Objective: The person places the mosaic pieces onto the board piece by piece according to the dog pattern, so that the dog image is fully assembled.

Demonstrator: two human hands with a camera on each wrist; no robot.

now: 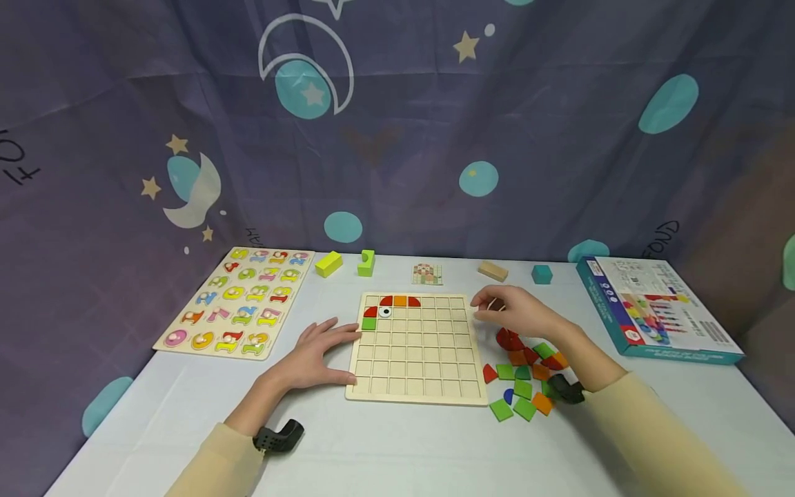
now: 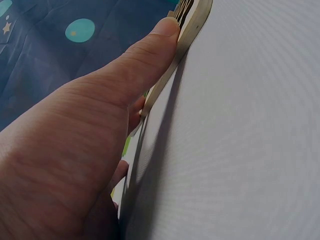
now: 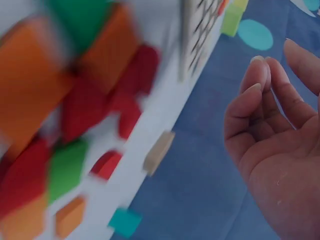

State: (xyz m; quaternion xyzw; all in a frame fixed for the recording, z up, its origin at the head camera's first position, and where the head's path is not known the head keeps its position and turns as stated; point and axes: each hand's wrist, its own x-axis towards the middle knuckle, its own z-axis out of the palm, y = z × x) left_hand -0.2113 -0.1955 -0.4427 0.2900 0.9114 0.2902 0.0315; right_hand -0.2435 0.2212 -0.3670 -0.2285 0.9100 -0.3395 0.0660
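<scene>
A wooden grid board (image 1: pixel 416 359) lies on the white table. In its upper left cells sit an orange square (image 1: pixel 400 301), several rounded red pieces, a white eye tile (image 1: pixel 385 312) and a green square (image 1: pixel 369 324). My left hand (image 1: pixel 319 352) rests at the board's left side, its fingertips and thumb touching the edge; the left wrist view shows the thumb (image 2: pixel 150 50) against the rim. Over the table by the board's upper right edge hovers my right hand (image 1: pixel 522 314), fingers loosely bent. In the right wrist view nothing shows between its fingers (image 3: pixel 245 105).
Right of the board are loose coloured pieces (image 1: pixel 523 388), partly under the right forearm. A number puzzle (image 1: pixel 211 304) lies at left and a boxed set (image 1: pixel 677 310) at right. Behind stand yellow (image 1: pixel 329 264), green, wooden and teal blocks (image 1: pixel 542 275) and a small pattern card (image 1: pixel 427 274).
</scene>
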